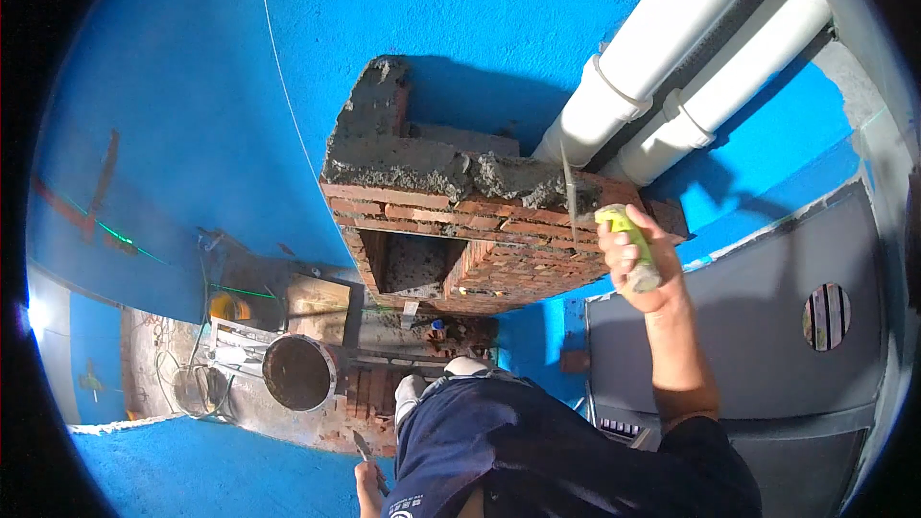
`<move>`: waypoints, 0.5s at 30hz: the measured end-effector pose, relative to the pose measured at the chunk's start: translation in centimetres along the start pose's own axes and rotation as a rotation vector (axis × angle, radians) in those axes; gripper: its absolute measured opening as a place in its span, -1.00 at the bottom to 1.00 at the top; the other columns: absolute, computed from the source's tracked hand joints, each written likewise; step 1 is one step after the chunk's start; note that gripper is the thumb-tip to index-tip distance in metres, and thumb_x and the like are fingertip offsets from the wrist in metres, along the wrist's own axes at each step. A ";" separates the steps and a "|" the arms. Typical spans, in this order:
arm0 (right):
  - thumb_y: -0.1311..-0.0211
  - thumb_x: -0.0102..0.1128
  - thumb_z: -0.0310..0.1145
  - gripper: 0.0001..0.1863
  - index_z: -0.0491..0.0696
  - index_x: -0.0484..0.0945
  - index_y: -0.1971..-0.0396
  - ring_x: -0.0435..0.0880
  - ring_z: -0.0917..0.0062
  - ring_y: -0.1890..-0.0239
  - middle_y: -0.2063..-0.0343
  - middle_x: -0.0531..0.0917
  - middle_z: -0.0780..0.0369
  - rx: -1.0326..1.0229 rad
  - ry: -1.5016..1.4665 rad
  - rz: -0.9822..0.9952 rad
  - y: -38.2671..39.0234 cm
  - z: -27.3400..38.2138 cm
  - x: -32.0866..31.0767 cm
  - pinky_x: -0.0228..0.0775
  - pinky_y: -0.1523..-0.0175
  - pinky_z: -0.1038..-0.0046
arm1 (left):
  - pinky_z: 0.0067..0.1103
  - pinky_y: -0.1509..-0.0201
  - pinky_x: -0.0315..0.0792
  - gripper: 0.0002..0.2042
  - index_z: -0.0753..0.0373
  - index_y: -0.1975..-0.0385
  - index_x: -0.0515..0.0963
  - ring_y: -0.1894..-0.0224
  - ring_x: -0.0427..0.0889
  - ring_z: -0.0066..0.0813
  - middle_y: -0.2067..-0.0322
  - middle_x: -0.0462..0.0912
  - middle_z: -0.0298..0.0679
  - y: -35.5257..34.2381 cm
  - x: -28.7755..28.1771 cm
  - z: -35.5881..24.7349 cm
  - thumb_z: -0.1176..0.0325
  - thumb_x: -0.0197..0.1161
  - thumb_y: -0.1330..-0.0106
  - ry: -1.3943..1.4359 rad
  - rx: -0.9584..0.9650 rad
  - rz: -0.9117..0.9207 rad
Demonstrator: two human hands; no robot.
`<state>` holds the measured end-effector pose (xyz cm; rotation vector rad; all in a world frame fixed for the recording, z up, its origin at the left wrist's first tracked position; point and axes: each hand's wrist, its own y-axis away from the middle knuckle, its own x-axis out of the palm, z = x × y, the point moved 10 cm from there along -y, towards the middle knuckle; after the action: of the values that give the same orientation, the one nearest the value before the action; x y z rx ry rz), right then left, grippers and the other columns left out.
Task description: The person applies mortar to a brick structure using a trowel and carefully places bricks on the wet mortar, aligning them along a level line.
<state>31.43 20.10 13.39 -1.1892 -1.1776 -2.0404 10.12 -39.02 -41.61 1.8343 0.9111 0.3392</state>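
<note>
My right hand (641, 259) is closed round the yellow-green handle of a trowel (637, 247), raised at the right end of the brick wall (523, 254). Its thin blade, nearly edge-on, stands upright before the wall top and the white pipe. Wet grey mortar (422, 168) lies in an uneven layer along the top course. A box-like opening (415, 264) shows in the wall's face below. Low at the bottom edge, my left hand (368, 489) grips a small tool with a narrow metal blade (362, 445); its handle is mostly hidden.
Two thick white pipes (662, 29) rise at the right behind the bricks. A taut string (278, 58) hangs along the blue wall. Below stand a round bucket of mortar (298, 371), loose bricks (369, 393) and a board (318, 307). A grey door panel (739, 326) is at right.
</note>
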 end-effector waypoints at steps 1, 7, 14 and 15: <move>-0.32 0.10 -0.13 -0.62 -0.22 0.47 0.23 0.63 0.47 0.51 0.50 0.58 0.17 0.004 -0.022 0.031 -1.0 -1.1 0.8 0.60 0.35 0.47 | -0.42 0.75 0.23 -0.78 0.20 0.71 0.38 0.83 0.34 -0.37 0.80 0.39 -0.24 -0.2 0.4 -0.5 0.36 0.09 -0.18 0.004 0.001 0.006; -0.36 0.04 -0.08 -0.59 -0.20 0.42 0.20 0.58 0.54 0.57 0.52 0.52 0.24 0.066 0.081 0.057 -5.0 -5.8 3.5 0.56 0.45 0.56 | -0.43 0.75 0.20 -0.78 0.20 0.70 0.38 0.82 0.34 -0.38 0.80 0.39 -0.25 -1.1 2.2 -3.6 0.35 0.08 -0.19 0.006 0.033 0.039; -0.38 -0.04 0.00 -0.52 -0.21 0.43 0.20 0.45 0.64 0.80 0.63 0.49 0.27 -0.016 0.964 -0.085 -3.9 -1.2 8.2 0.26 0.74 0.65 | -0.45 0.75 0.18 -0.79 0.20 0.68 0.39 0.81 0.34 -0.40 0.81 0.38 -0.26 -0.9 2.3 -4.5 0.35 0.07 -0.19 0.013 0.049 0.063; -0.37 -0.01 0.01 -0.53 -0.19 0.47 0.25 0.48 0.62 0.77 0.63 0.51 0.26 -0.007 1.213 -0.120 -4.1 -0.2 9.0 0.31 0.71 0.62 | -0.46 0.75 0.17 -0.79 0.20 0.67 0.39 0.81 0.34 -0.40 0.81 0.38 -0.27 -0.9 2.4 -4.3 0.35 0.07 -0.19 -0.001 0.020 0.062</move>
<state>23.77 22.06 19.38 0.2324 -0.5931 -2.2145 8.81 -34.24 -40.91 1.8840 0.8617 0.3686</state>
